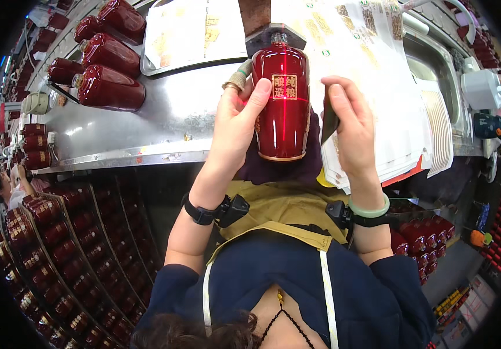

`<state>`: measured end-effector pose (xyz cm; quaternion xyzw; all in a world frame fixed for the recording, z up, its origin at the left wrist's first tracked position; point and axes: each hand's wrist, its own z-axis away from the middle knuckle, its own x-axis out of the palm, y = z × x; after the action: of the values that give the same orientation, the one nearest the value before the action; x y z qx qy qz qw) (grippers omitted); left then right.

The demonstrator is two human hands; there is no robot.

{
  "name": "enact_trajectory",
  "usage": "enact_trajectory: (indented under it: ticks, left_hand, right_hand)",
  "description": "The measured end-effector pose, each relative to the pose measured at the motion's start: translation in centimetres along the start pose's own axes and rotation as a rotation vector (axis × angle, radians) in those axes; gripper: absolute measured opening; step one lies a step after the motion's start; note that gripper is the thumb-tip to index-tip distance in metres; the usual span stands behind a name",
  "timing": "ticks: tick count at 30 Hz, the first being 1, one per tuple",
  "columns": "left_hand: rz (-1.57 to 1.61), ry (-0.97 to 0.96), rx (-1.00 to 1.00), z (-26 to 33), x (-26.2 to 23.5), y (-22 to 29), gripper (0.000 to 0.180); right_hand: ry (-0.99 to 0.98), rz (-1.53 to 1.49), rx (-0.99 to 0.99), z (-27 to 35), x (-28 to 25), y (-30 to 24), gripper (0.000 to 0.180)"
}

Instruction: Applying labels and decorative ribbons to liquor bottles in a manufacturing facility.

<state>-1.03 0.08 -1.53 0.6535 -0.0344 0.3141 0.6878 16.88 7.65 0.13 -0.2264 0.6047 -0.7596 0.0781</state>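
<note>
A glossy red glass bottle (282,128) with a gold-framed label lies in front of me, its neck pointing away and its base toward me. A bright red line of light crosses its surface. My left hand (241,107) is closed on the bottle's left side, thumb on top, with a cloth wrap on one finger. Just right of the bottle, not touching it, my right hand (352,113) grips a dark flat piece (329,119), perhaps a scraper; its kind is partly hidden by the fingers. Beneath the bottle is a dark purple cloth (271,170).
Several red bottles (110,88) lie at the left of the metal table (174,122). A tray with decal sheets (189,35) stands behind them. More decal sheets (372,87) are stacked at right, beside a sink (436,70). Racks of red bottles (70,244) fill the lower left.
</note>
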Motion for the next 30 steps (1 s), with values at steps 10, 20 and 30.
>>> enact_trajectory:
  ticks: [10,20,30]
  left_hand:
    - [-0.011,0.021,-0.018,-0.2,0.6,0.1,0.061]
    - [-0.041,0.013,-0.014,-0.2,0.5,0.2,0.063]
    - [-0.033,-0.024,-0.026,-0.3,0.4,0.6,0.076]
  right_hand:
    - [0.002,-0.021,0.049,-1.4,1.7,2.5,0.031]
    - [0.02,0.031,0.044,-1.6,1.7,2.4,0.031]
    - [-0.128,0.27,-0.192,-3.0,-0.6,-2.4,0.03]
